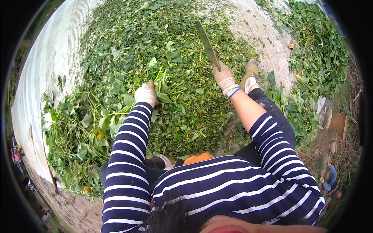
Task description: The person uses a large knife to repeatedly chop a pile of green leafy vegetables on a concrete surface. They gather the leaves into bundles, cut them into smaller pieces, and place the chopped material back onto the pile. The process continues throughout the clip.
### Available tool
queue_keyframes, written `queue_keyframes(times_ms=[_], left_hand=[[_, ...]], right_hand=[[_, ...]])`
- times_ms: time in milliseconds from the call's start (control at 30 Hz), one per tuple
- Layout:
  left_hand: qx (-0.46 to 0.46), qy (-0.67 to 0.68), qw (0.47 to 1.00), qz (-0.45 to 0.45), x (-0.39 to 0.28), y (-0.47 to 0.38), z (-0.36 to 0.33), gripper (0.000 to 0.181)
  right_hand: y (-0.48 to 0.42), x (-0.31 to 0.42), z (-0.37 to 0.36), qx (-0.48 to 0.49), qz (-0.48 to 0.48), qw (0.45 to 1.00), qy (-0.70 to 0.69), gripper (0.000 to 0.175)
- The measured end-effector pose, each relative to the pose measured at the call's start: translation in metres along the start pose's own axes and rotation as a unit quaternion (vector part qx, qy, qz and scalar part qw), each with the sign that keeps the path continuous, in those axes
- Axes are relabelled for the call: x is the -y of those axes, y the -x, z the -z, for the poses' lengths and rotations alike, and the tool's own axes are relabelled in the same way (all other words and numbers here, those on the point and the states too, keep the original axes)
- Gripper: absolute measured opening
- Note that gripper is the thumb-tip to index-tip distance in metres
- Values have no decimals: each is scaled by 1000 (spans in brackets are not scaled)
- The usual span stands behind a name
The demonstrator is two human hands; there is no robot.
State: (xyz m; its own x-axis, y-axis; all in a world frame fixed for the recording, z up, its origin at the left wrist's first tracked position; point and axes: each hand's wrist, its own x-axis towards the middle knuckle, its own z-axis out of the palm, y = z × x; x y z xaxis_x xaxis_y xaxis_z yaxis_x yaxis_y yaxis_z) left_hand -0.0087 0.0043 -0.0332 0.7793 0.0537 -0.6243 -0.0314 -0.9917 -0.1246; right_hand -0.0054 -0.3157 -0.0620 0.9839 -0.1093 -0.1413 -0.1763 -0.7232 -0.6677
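Note:
My left hand [146, 93], in a pale work glove, grips a bunch of green leafy vines [167, 87]. Cut stem ends poke out of its right side, and long stems trail back beneath my forearm. In my right hand [225, 76], also gloved, is the handle of a long flat-bladed knife [207, 43]. Its blade points up and away, apart from the bunch. Under both hands spreads a thick layer of chopped leaves and stems [186, 122].
Uncut vines lie heaped at the left [78, 125] and in another pile at the right [317, 55]. My right boot [250, 72] stands beside the chopped layer. A pale ridged sheet [49, 64] extends on the left. Another person [330, 179] appears at the lower right rim.

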Motion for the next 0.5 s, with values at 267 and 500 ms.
queue_keyframes(times_ms=[267,500], left_hand=[[18,20,998,49,-21,-8,14,44],[107,-135,985,9,-51,-15,42,34]], right_hand=[[84,104,-37,139,-103,985,24,37],[21,254,94,-159,250,829,-474,18]])
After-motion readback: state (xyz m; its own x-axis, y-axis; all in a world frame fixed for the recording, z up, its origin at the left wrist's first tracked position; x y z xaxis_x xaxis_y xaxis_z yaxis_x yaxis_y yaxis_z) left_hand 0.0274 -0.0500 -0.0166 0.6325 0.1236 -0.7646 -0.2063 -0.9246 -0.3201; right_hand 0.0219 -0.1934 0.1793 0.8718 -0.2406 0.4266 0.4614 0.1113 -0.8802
